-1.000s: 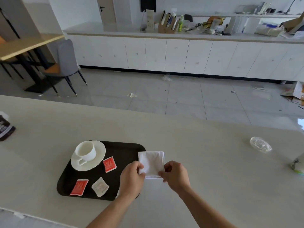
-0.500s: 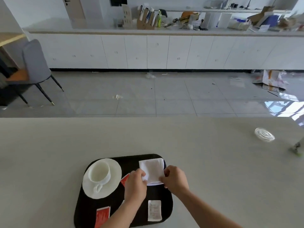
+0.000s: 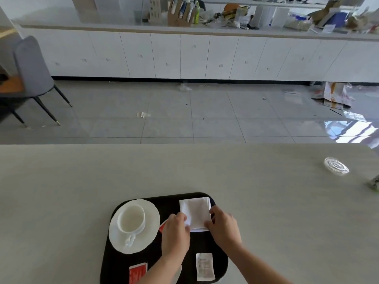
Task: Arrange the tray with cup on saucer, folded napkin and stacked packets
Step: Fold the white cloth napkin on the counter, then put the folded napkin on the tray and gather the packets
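A black tray (image 3: 170, 198) lies on the pale table near me. At its left a white cup (image 3: 131, 219) stands on a white saucer (image 3: 150, 230). A folded white napkin (image 3: 195, 212) lies at the tray's far right corner. My left hand (image 3: 176, 234) pinches its near left corner, and my right hand (image 3: 224, 227) pinches its near right edge. A white packet (image 3: 205, 266) lies near the tray's front right. One red packet (image 3: 137, 273) sits at the front left, and another red packet (image 3: 162, 228) peeks out from under my left hand.
A clear plastic lid (image 3: 336, 166) lies far right on the table, with a small object (image 3: 374, 182) at the right edge. Beyond the table are a tiled floor with litter, white cabinets and a grey chair (image 3: 32, 68) at left.
Both hands carried the folded napkin from the table beside the tray onto the tray's far right corner. My view shifted, so the tray now lies straight in front of me.
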Demonstrator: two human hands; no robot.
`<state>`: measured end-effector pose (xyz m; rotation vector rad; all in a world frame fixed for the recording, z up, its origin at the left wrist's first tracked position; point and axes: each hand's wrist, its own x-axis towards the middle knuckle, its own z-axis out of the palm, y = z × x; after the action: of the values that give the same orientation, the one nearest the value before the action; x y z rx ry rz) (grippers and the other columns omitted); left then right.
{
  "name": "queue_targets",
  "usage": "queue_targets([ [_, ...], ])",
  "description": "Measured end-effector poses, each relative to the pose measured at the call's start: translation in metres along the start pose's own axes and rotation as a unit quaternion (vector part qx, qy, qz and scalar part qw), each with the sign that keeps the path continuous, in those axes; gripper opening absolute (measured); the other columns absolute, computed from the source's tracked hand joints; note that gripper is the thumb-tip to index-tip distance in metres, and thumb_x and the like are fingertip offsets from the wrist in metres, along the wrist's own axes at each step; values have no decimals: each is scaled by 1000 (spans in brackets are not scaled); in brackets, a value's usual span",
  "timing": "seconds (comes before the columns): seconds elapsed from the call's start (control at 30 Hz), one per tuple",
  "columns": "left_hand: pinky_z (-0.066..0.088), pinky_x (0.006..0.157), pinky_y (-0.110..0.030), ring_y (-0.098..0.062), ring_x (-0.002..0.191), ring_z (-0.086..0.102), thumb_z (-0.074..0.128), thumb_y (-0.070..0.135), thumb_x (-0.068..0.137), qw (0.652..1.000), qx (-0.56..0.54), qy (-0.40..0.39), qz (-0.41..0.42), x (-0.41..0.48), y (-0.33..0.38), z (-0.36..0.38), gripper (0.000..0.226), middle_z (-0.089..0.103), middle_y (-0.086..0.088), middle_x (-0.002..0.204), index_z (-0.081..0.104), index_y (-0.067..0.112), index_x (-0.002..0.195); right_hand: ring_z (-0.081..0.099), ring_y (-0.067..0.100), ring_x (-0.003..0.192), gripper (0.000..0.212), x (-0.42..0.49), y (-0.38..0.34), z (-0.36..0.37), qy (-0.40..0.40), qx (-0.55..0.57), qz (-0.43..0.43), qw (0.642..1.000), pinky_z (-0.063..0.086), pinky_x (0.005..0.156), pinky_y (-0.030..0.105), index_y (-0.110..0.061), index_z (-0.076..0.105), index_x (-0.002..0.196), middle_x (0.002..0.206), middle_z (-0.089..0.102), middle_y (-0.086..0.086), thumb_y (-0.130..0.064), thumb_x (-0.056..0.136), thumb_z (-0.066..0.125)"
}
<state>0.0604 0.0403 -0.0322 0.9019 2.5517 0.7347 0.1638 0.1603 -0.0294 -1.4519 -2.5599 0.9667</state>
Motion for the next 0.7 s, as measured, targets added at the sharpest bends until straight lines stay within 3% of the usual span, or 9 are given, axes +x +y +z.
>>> queue_targets([
  [0.17,37,72,-15,-11,94,59,62,25,91,1000,16,-2,15,-2,0,0,23,58,4,105,60,21,113,58,22,72,20,6,-1,-1,-12,-8,1,1000,49,63,35,-22,58,96,82,66,-2,-24,77,62],
  [0.23,42,72,-17,-12,93,56,61,28,90,999,40,0,25,-3,-1,-2,19,56,5,102,60,23,108,57,22,75,29,7,0,-1,-19,-9,-7,1000,47,64,33,-22,57,106,86,66,-1,-25,78,62],
  [0.37,50,79,-30,-18,95,54,72,27,78,989,104,27,98,-4,-6,-2,15,53,1,103,64,22,89,58,22,100,50,4,9,3,11,-51,-81,995,50,72,32,-26,51,130,116,56,-4,-31,83,67],
  [0.5,54,77,-30,-19,93,63,80,23,75,979,90,44,177,0,-12,1,15,64,-1,99,66,18,71,50,18,102,38,1,14,8,56,-145,-181,971,54,59,30,-26,58,119,128,52,-16,-34,83,68],
  [0.63,57,82,-33,-16,83,62,84,21,70,973,114,7,201,2,-12,3,23,60,2,87,61,18,68,56,20,96,37,6,22,12,58,-185,-197,961,53,74,29,-26,65,114,124,61,-16,-37,78,72],
  [0.7,55,89,-36,-15,80,58,81,18,74,975,117,3,191,2,-12,5,22,56,3,84,59,17,68,57,20,91,37,7,25,13,64,-191,-203,958,53,73,29,-27,67,111,119,64,-16,-39,76,73],
])
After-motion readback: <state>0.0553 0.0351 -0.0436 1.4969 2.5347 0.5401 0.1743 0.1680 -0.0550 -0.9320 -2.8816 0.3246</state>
